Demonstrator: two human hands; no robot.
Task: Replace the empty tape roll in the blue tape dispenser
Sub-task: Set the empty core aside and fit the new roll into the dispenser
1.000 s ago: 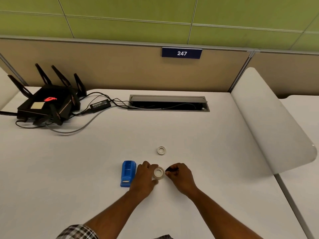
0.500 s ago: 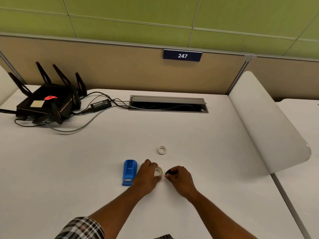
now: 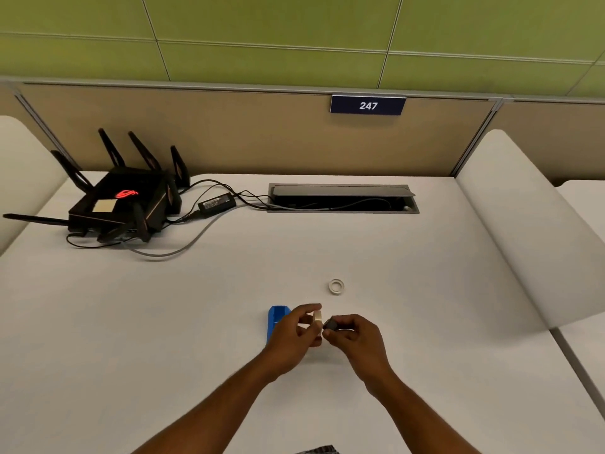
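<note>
Dispenser (image 3: pixel 276 319) behind left hand (image 3: pixel 291 339).

— What carries it all?
— A white desk (image 3: pixel 327 244), with a cable tray (image 3: pixel 342 198) sunk in along the back.
— And lying on it?
— A black router (image 3: pixel 121 204) at the back left (antennas up), a power adapter (image 3: pixel 216 203) beside it, a blue tape dispenser (image 3: pixel 275 319) near the front, and a small white ring (image 3: pixel 336 286) well apart.

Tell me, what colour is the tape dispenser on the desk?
Blue. The tape dispenser shows in the head view, partly hidden behind the left hand.
</note>
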